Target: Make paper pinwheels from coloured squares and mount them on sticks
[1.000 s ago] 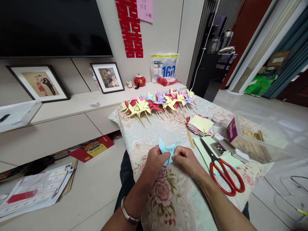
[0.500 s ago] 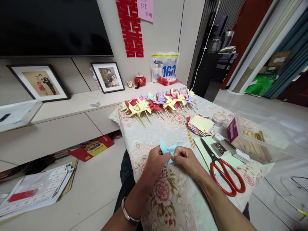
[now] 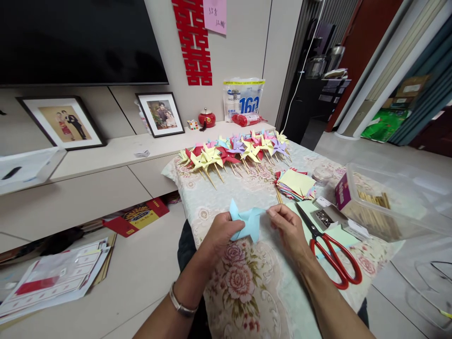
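— Two hands are over the near edge of the table (image 3: 219,197), and between them we see a light blue paper pinwheel (image 3: 247,222).

— Which hand has it?

— Our left hand (image 3: 221,233) is pinching the pinwheel's left side, fingers closed on the paper. Our right hand (image 3: 287,228) is just beside its right tip, thumb and forefinger pressed together; we cannot tell whether they grip the paper or something small.

— What lies around it?

— Along the far edge of the table we see a row of finished pinwheels (image 3: 233,153) on sticks, yellow, red, purple and blue. Near the middle, towards the right edge, sits a stack of coloured paper squares (image 3: 296,183). Just right of our right hand lie red-handled scissors (image 3: 332,256), blades pointing away from us, on pale green sheets. Beyond the scissors we see a small open box of metal pins (image 3: 323,217), and at the right edge a clear plastic box (image 3: 384,202) with wooden sticks inside.

— And the pinwheel itself?

— It is held just above the flowered tablecloth, well apart from the finished row.
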The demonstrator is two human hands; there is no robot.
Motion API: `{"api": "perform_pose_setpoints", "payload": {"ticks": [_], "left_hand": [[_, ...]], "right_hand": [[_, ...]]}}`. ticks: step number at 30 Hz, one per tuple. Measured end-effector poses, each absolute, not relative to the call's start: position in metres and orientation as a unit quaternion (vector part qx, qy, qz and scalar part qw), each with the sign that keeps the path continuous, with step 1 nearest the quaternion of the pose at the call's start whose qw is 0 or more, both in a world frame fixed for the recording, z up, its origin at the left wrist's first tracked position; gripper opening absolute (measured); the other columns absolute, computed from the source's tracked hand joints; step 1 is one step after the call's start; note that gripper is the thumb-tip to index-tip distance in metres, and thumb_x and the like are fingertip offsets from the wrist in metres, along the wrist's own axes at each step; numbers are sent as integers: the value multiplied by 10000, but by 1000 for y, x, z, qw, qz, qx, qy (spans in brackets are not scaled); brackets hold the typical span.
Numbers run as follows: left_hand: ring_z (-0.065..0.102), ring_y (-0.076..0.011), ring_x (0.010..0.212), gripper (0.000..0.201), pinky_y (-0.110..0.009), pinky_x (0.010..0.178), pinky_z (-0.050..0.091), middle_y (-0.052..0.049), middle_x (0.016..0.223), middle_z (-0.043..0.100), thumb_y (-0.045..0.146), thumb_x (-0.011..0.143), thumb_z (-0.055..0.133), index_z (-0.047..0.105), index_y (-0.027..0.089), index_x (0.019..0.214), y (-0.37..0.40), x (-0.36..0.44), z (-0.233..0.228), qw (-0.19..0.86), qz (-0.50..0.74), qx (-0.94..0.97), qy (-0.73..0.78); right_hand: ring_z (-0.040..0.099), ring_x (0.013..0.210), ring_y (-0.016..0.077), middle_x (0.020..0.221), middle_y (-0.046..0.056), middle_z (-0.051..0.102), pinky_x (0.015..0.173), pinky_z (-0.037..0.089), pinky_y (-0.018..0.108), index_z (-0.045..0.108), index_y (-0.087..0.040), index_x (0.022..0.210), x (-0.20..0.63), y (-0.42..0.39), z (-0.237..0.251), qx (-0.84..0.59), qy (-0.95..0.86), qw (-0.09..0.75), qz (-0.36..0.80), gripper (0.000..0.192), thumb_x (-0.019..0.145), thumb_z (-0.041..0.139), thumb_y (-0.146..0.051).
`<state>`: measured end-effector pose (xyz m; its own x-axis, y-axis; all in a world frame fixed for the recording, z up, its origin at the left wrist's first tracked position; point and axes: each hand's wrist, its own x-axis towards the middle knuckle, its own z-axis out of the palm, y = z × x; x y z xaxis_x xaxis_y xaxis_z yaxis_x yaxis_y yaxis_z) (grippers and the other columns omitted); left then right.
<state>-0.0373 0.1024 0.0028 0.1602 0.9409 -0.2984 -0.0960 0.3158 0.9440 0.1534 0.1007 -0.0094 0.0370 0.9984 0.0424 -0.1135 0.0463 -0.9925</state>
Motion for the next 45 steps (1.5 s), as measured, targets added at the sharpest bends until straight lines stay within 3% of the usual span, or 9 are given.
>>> {"api": "perform_pose_setpoints", "payload": {"ticks": [2,4,6,10,14,19,27,39,45], "left_hand": [[341,-85,477,119,-231,478,237,52,516,451,234,575,643,550,165,599,106,-43,5,646,370,442,500],[335,-86,472,82,-234,470,216,51,516,448,209,574,624,558,167,597,110,-48,8,656,324,477,486],[329,-89,468,48,-238,464,205,50,512,442,198,573,600,565,172,595,114,-50,10,661,279,517,467],[313,-95,455,56,-248,449,186,48,482,423,194,558,587,539,185,533,121,-50,13,636,218,579,462],[316,-98,441,74,-251,432,176,45,468,441,190,544,626,560,181,512,126,-48,13,613,198,598,477],[329,-104,425,36,-254,421,185,35,466,467,180,529,608,582,180,503,131,-42,16,586,174,622,489],[322,-105,437,43,-254,423,191,36,462,447,167,504,598,562,184,488,134,-37,27,551,132,660,494],[349,-93,485,82,-252,468,230,61,521,444,181,545,617,536,176,556,141,-39,32,567,78,678,462],[461,-98,533,329,-223,502,327,32,649,559,417,694,725,638,157,876,139,-55,43,640,173,606,439]], "right_hand": [[564,815,180,918,35,650,711,420,295,679,-219,1065,156,102,-11,-452,-462,569,508,362,789,734,-448],[588,1006,226,1128,80,654,851,446,340,598,-244,1285,156,102,-11,-418,-482,549,541,567,777,749,-445],[592,1055,240,1150,90,653,897,445,363,494,-247,1407,153,100,-9,-377,-514,506,581,713,772,757,-439],[606,956,211,1025,53,650,840,447,341,329,-215,1518,147,94,0,-352,-558,429,617,887,763,763,-383],[572,813,163,888,-10,600,753,428,300,274,-186,1540,144,91,3,-375,-576,403,605,961,719,766,-279],[495,660,120,762,-65,544,625,373,260,287,-175,1535,142,93,-5,-402,-584,397,583,909,720,690,-184],[470,622,108,716,-73,539,586,358,241,335,-177,1520,143,94,-11,-424,-600,393,553,861,708,613,-107],[478,574,105,697,-66,585,542,359,228,403,-151,1459,141,96,-10,-416,-538,406,610,846,643,624,-114],[567,591,139,765,-34,653,563,410,254,404,-164,1429,140,96,-8,-433,-465,448,629,864,607,671,-149]]}}
